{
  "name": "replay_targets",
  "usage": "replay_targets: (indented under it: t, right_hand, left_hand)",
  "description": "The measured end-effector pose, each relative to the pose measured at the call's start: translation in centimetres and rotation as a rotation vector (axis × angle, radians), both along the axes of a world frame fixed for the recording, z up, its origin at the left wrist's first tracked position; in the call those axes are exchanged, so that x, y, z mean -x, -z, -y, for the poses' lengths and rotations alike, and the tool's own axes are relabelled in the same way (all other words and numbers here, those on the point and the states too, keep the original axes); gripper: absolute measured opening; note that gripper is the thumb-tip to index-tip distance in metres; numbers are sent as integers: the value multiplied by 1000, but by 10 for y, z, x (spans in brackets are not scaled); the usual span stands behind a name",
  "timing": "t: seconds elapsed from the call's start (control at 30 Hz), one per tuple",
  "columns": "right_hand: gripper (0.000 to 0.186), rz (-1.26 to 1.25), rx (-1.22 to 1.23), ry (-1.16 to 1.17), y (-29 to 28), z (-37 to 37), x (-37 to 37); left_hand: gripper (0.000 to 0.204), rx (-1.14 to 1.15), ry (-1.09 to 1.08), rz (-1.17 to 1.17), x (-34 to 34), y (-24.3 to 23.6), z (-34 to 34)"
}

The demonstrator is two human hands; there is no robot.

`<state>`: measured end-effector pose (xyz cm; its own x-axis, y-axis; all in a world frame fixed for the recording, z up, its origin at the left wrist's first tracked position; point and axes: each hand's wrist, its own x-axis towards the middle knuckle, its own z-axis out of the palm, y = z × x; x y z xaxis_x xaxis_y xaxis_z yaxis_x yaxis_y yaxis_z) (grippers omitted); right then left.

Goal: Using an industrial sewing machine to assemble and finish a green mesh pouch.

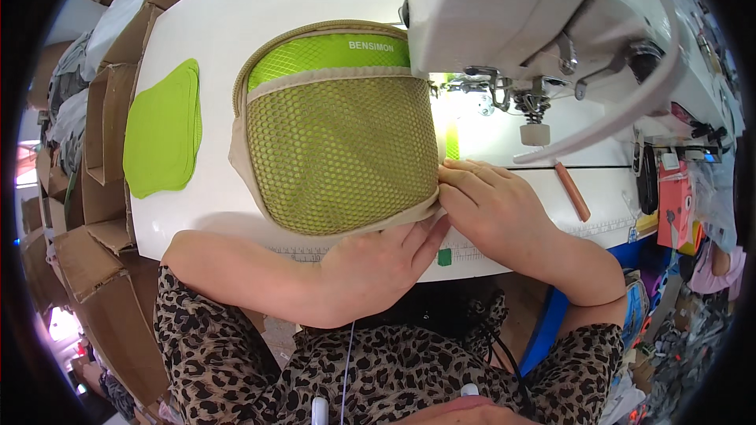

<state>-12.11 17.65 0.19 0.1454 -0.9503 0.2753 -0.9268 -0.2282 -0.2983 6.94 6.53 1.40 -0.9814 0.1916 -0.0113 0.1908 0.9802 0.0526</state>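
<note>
Both hands pinch the mesh pouch's [340, 149] beige rim at five o'clock: left hand [374, 264] below, right hand [488, 205] beside the sewing machine [520, 24].

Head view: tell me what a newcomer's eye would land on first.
A bright green pouch with a mesh front and tan trim lies mid-table, and the left hand and right hand pinch its lower right edge. A white sewing machine looms at upper right. A stack of green fabric pieces lies to the left.
</note>
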Motion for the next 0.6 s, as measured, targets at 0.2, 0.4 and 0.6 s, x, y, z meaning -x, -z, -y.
replay_targets:
  t: [0.2, 0.4, 0.6]
  right_hand:
    - [19, 10, -47, 40, 5, -3, 1]
    - [15, -92, -29, -10, 7, -7, 1]
    - [15, -105, 86, -5, 22, -9, 3]
  left_hand:
    - [43, -390, 401, 10, 9, -87, 40]
    - [71, -46, 95, 118, 59, -39, 49]
    - [58, -130, -94, 16, 51, -12, 53]
